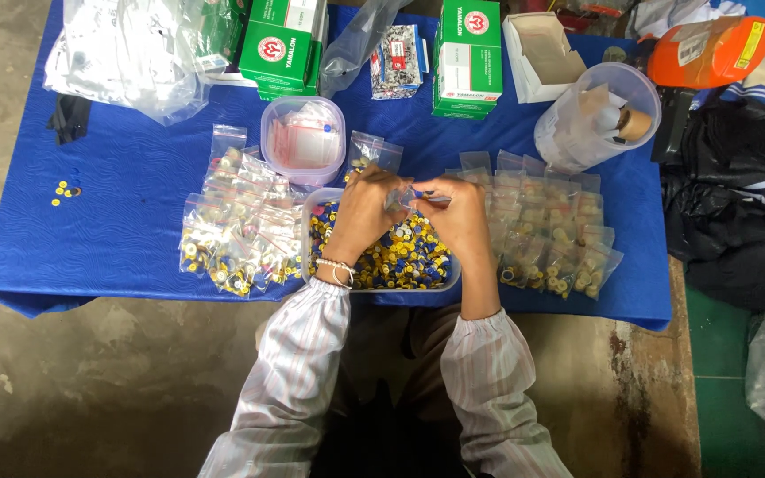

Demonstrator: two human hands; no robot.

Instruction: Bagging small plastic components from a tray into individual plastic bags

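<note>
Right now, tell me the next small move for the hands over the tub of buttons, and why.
Probably press the small clear bag shut and lay it on the filled bags at the right. Both the left hand and right hand pinch it above the tub of yellow and blue buttons, and finished bags already lie in stacks on both sides.

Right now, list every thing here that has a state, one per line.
Left hand: pinching a small clear bag.
Right hand: gripping the same bag.
Tray of yellow and blue buttons: uncovered, full.
Round tub: lid on.
White carton: open.
Clear jar: on its side, mouth open.
Left bag pile: filled.
Right bag rows: filled.
</note>
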